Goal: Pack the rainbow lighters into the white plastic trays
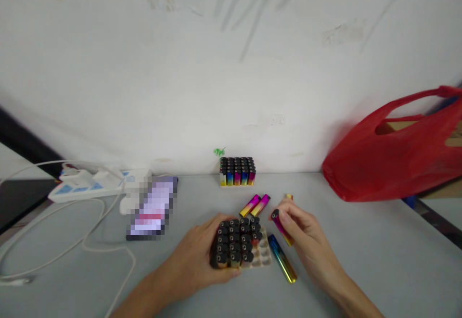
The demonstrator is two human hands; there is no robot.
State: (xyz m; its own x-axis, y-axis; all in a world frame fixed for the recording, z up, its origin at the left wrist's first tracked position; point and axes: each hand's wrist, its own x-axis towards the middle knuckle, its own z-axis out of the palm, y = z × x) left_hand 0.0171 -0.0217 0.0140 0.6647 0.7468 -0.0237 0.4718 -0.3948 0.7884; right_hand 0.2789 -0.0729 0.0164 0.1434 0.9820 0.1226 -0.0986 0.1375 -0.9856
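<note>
My left hand (pixel 202 246) wraps round the left side of a pale lighter tray (pixel 266 250) partly filled with upright black-topped lighters (pixel 234 238). Several round slots on the tray's right side hold nothing. Between the thumb and fingers of my right hand (pixel 301 229) is a magenta and yellow lighter (pixel 283 229), tilted, just right of the tray. A blue and gold lighter (pixel 282 259) lies on the table between the tray and that hand. Behind the tray lie two pink and yellow lighters (pixel 255 205). Another lighter's end (pixel 289 196) shows behind my right fingers.
A full block of lighters (pixel 237 171) stands against the wall. To the left are a phone (pixel 153 207), a power strip (pixel 94 183) and loose white cables (pixel 103 207). A red bag (pixel 393 157) sits at the right on the grey table (pixel 361 246).
</note>
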